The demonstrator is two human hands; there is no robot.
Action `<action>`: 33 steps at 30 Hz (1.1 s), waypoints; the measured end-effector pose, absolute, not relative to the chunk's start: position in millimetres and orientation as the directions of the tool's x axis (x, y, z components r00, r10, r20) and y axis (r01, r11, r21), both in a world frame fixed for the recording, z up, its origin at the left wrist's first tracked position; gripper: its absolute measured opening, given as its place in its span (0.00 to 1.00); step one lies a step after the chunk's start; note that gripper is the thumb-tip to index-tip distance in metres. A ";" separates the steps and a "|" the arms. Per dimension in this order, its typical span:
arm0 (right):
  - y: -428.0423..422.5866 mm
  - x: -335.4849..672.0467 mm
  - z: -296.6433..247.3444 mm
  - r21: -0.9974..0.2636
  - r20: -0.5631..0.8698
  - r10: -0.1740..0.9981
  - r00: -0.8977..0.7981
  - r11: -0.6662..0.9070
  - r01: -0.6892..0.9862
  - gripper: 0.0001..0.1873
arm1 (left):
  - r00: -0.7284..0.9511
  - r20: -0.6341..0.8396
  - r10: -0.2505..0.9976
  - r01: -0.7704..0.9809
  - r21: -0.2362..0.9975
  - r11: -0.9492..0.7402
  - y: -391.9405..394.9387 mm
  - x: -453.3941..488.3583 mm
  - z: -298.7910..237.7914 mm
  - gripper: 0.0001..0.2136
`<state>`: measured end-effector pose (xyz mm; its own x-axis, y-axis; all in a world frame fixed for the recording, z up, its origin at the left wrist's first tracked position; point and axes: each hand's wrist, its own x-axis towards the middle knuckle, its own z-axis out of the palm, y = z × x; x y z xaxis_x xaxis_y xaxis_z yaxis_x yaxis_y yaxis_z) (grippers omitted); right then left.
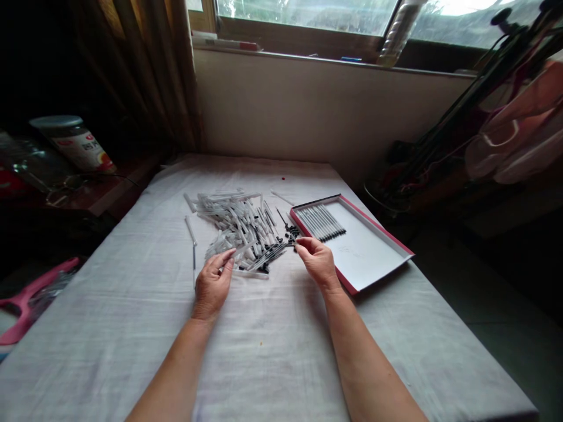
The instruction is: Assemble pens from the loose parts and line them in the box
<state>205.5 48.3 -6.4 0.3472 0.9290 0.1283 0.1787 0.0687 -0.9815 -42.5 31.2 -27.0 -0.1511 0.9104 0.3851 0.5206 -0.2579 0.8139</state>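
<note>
Daylight falls through a window (308, 14) above a pale wall (285, 105), with a brown curtain (149, 76) hanging at its left end. Below the wall stands a worktop covered by a whitish cloth (264, 363), its far edge close to the wall. Beyond the worktop's left edge are a jar (81, 146) with a pale lid and a pink object (39, 293), partly cut off by the frame.

A loose pile of clear tubes (237, 217) spreads across the middle of the worktop, toward the far edge. Small black parts (291, 234) gather along the pile's right side, just beside a shallow tray (369, 246) with a red rim. That tray sits at an angle, one corner reaching the worktop's right edge. Inside its left part lies a neat row of pens (321, 220), dark ends toward the near edge.

Left of the pile, a thin tube with a dark section (194, 264) lies apart.

The left hand (213, 285) is at the near side of the pile, thumb and index finger closed on one end of a clear tube (245, 248). The right hand (319, 265) is beside the tray's left wall, its fingertips together at the black parts; whether they grip one is too small to tell.
</note>
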 end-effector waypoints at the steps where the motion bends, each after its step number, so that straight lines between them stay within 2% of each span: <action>1: 46.5 207.1 -6.5 -0.988 0.109 0.931 0.349 0.064 0.138 0.14 | -0.135 0.398 0.907 0.531 0.802 -0.273 32.7 -45.3 -27.9 0.13; 5: 40.9 212.6 -3.3 -0.997 0.074 0.931 0.358 0.075 0.010 0.13 | -0.094 0.440 0.893 0.563 0.763 -0.317 35.1 -50.6 -30.7 0.12; 11: 35.4 213.6 7.3 -0.984 0.027 0.935 0.353 0.087 -0.158 0.18 | -0.056 0.476 0.878 0.596 0.721 -0.353 35.3 -51.5 -32.9 0.11; 16: 34.2 215.6 11.0 -0.984 0.071 0.923 0.378 0.128 -0.126 0.19 | -0.043 0.479 0.877 0.608 0.709 -0.357 35.3 -52.4 -34.2 0.11; 22: 34.3 215.0 10.0 -0.983 0.056 0.927 0.372 0.116 -0.140 0.18 | -0.032 0.483 0.875 0.611 0.702 -0.365 34.8 -52.3 -35.4 0.11; 28: 33.7 211.4 8.0 -0.987 0.044 0.940 0.338 0.095 -0.134 0.17 | 0.032 0.533 0.845 0.650 0.631 -0.423 32.2 -48.5 -32.8 0.10; 33: 33.4 217.2 10.8 -0.984 0.054 0.921 0.386 0.115 -0.136 0.17 | 0.036 0.540 0.841 0.667 0.614 -0.422 31.9 -49.5 -32.9 0.10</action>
<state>217.2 33.4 10.8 0.3860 0.9209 0.0538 -0.1361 0.1146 -0.9840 -49.5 31.9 -32.9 0.0360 0.8412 0.5395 0.6666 -0.4224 0.6142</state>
